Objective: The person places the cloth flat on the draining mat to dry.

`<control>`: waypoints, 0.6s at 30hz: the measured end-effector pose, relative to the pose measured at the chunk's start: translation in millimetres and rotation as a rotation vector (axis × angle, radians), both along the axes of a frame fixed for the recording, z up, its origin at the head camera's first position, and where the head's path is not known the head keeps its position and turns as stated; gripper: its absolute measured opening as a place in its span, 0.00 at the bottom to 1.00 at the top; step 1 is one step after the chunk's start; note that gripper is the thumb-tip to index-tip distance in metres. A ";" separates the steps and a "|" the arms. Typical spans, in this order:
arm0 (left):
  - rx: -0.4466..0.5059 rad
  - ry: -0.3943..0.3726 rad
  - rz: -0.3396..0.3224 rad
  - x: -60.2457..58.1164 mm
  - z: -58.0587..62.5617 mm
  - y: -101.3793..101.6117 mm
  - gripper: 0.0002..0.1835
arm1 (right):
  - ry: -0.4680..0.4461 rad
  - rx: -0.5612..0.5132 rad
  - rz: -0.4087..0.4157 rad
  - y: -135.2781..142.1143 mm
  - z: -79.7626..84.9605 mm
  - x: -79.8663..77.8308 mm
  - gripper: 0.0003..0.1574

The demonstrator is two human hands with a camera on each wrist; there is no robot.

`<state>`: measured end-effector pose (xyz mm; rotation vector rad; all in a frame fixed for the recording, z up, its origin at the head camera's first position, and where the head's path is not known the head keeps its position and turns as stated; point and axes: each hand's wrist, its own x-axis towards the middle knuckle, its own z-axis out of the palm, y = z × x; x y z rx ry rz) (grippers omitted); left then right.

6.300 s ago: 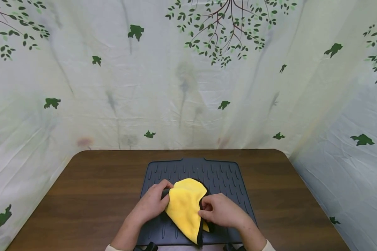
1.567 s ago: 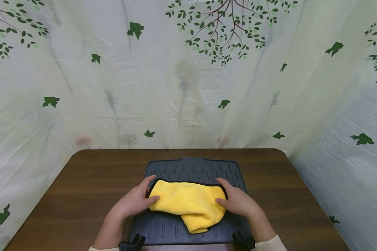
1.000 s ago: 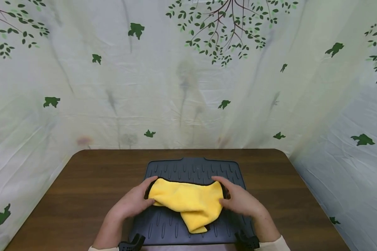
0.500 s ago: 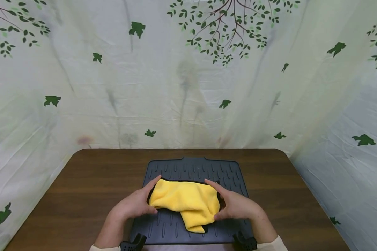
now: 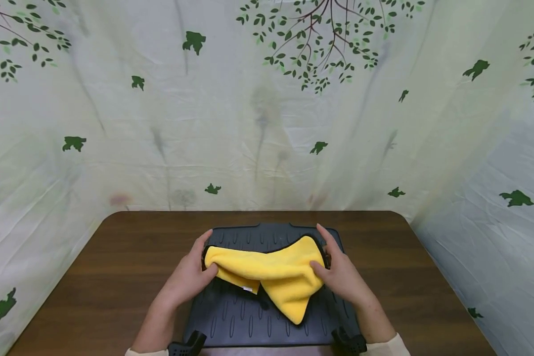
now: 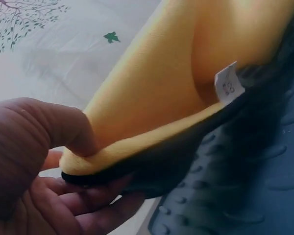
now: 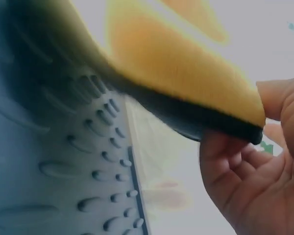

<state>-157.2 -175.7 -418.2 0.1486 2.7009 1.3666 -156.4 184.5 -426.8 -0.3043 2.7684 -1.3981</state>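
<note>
A yellow cloth (image 5: 271,267) with a black edge and a dark underside is stretched between both hands, raised over the ridged mat (image 5: 231,321). My left hand (image 5: 189,274) pinches its left end, thumb on the yellow face and fingers beneath, as the left wrist view shows. At the opposite end, my right hand (image 5: 342,274) pinches the cloth (image 7: 196,83) between thumb and fingers. One corner hangs down toward the front, right of centre. A small white tag (image 6: 229,84) sticks out from the edge on the left part, where the cloth folds over.
The dark grey mat lies on a brown wooden table (image 5: 115,277). A pale curtain (image 5: 231,123) with printed leaves and branches surrounds the table at the back and sides. Black wrist mounts (image 5: 187,343) sit on both forearms.
Both hands have moved apart and farther from the body, lifting the cloth and pulling it wider. Its hanging corner now points down, and the white tag has come into view.
</note>
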 end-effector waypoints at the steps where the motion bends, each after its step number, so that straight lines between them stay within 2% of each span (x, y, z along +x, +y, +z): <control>1: 0.001 0.019 0.007 -0.4 0.6 -1.2 0.46 | 0.009 0.010 -0.016 0.5 0.5 -0.7 0.56; 5: -0.021 0.051 0.018 -1.0 0.4 -3.6 0.44 | 0.027 0.076 -0.062 -0.6 -0.1 -1.8 0.55; 8: -0.071 -0.010 -0.013 -1.4 -2.4 -3.0 0.47 | 0.008 0.123 -0.039 -1.9 -0.7 -1.4 0.54; 11: -0.124 -0.092 -0.072 -0.6 -5.8 -2.5 0.57 | -0.052 0.161 0.023 -1.2 0.5 -0.6 0.53; 14: -0.167 -0.150 -0.099 0.3 -8.1 -2.0 0.65 | -0.152 0.215 0.104 2.9 2.3 1.3 0.55; 16: -0.185 -0.179 -0.095 0.8 -8.8 -1.6 0.67 | -0.229 0.251 0.170 6.6 3.4 3.3 0.57; 18: -0.195 -0.177 -0.084 1.2 -9.1 -1.4 0.64 | -0.265 0.282 0.241 9.3 3.8 4.6 0.55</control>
